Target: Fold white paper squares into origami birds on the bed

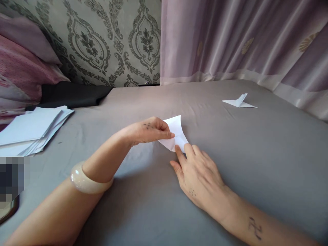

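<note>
A small sheet of white paper (176,124) with crease lines lies at the middle of the grey-covered surface. My left hand (151,131), a pale bangle (89,181) on its wrist, pinches the sheet's left side between thumb and curled fingers. On the lower right part of the paper rest the fingertips of my right hand (198,171). Its fingers are stretched out and its thumb stands apart, off the sheet. Parts of the paper's left and lower edges are hidden behind my fingers.
A folded white paper figure (239,102) sits at the back right. To the left is a stack of white paper sheets (33,126), with black cloth (74,94) behind it. Purple curtains (217,41) and patterned wallpaper (112,41) border the grey sheet (269,153).
</note>
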`<action>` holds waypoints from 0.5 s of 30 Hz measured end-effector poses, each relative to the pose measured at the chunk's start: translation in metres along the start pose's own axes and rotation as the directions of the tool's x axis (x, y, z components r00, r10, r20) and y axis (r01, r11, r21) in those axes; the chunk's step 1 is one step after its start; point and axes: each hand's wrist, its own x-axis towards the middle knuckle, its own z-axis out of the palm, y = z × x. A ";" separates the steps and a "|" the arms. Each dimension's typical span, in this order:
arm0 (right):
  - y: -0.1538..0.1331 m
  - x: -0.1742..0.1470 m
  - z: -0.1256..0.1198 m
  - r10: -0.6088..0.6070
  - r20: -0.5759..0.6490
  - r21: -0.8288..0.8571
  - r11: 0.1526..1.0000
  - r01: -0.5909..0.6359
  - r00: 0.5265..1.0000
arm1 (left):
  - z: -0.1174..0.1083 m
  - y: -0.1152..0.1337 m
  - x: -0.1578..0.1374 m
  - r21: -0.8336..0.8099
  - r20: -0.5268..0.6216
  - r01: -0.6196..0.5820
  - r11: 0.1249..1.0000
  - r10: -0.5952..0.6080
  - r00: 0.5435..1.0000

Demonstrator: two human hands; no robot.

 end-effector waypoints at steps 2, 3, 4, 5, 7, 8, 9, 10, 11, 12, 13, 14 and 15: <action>-0.001 0.000 -0.001 -0.005 -0.002 0.001 1.000 0.005 1.000 | 0.003 0.001 0.001 0.032 -0.020 -0.013 0.999 0.013 1.000; -0.001 0.000 -0.001 -0.006 0.001 0.003 1.000 0.006 1.000 | 0.004 0.002 0.001 0.053 -0.039 -0.007 0.999 0.009 0.999; -0.002 0.000 -0.002 -0.007 0.007 0.006 1.000 0.007 1.000 | 0.005 0.003 0.002 0.073 -0.060 0.003 0.997 0.002 0.998; -0.002 0.000 -0.003 -0.005 0.011 0.007 1.000 0.005 1.000 | 0.006 0.003 0.002 0.089 -0.078 0.011 0.996 -0.004 0.997; -0.003 0.001 -0.003 0.006 0.019 0.002 1.000 -0.006 1.000 | 0.007 0.004 0.002 0.113 -0.089 0.016 0.993 -0.006 0.996; -0.004 0.001 -0.004 0.009 0.021 -0.002 1.000 -0.009 1.000 | 0.007 0.004 0.002 0.122 -0.087 0.012 0.992 -0.001 0.996; -0.004 0.001 -0.004 0.010 0.023 -0.004 1.000 -0.010 1.000 | 0.008 0.004 0.002 0.131 -0.084 0.008 0.991 0.003 0.996; -0.004 0.001 -0.004 0.009 0.025 -0.003 1.000 -0.009 1.000 | 0.008 0.004 0.002 0.139 -0.083 0.005 0.990 0.006 0.997; -0.004 0.000 -0.004 0.005 0.028 0.003 1.000 -0.005 1.000 | 0.008 0.004 0.001 0.145 -0.083 0.006 0.989 0.006 0.997; -0.004 -0.001 -0.005 0.002 0.031 0.012 1.000 -0.002 1.000 | 0.008 0.004 0.001 0.149 -0.084 0.008 0.989 0.004 0.996; -0.004 -0.002 -0.005 0.001 0.034 0.022 1.000 -0.001 0.999 | 0.008 0.005 0.001 0.152 -0.083 0.007 0.988 0.006 0.997; -0.004 -0.003 -0.006 0.002 0.033 0.031 1.000 -0.003 0.999 | 0.007 0.005 0.001 0.155 -0.081 0.004 0.988 0.009 0.997; -0.003 -0.003 -0.007 0.005 0.031 0.040 0.999 -0.006 1.000 | 0.007 0.006 0.000 0.159 -0.077 0.000 0.987 0.013 0.997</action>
